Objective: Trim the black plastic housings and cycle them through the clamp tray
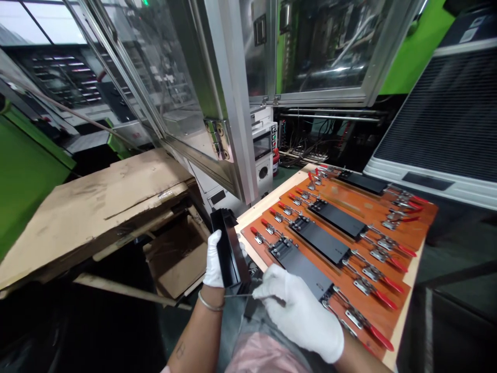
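Note:
My left hand (213,261), in a white glove, is wrapped round a long black part (229,251) that stands nearly upright in front of me. My right hand (293,308), also gloved in white, pinches a thin tool (240,295) whose narrow shaft points left toward the lower end of the black part. Beyond my right hand, an orange board (267,248) carries flat black panels (318,241) in rows. Toggle clamps with red handles (382,298) stand at both ends of the panels.
A cardboard-covered table (104,191) stands at the left, with an open cardboard box (178,264) beneath it. A metal-framed machine door (233,103) hangs ahead, close beyond my hands. A large grey ribbed unit (446,109) rises behind the board at the right.

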Tool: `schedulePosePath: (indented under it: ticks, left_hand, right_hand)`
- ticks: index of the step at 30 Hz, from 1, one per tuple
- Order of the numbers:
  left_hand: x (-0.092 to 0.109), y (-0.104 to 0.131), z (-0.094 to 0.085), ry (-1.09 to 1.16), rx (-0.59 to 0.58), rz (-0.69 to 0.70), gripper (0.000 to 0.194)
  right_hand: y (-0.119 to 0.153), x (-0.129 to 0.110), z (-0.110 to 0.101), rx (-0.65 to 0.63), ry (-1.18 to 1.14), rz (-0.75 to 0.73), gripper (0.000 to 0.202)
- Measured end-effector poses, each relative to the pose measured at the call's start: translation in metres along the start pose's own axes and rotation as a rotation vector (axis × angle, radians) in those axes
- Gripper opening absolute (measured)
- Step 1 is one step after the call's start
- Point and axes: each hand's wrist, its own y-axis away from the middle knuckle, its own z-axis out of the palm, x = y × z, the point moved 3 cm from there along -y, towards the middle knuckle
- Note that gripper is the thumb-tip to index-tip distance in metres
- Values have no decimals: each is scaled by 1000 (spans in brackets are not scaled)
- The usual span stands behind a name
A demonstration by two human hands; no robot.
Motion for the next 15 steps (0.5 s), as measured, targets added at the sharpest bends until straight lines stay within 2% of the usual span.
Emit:
schedulePosePath:
  ticks: [3,5,7,9,11,13,15]
  left_hand:
    - [-1,-1,3,-7,2,-6,38]
    - [-1,0,7,4,8,6,34]
    - [0,2,11,28,4,20,29]
    - [-2,4,13,52,-16,-1,29]
    - [-3,6,11,61,-40,-38,30]
    - [-2,6,8,67,-78,-35,36]
    - [2,5,5,110,-121,38,44]
  right_hand:
    - [4,1,11,-117,139,69,33]
    - [7,2,19,-225,248,57,30]
    - [8,2,22,-261,296,14,31]
    - [5,1,16,-133,286,-40,34]
    - [1,0,4,83,237,-54,31]
    - [-2,2,-5,253,151,-6,25]
    - [-2,8,-7,328,61,119,19]
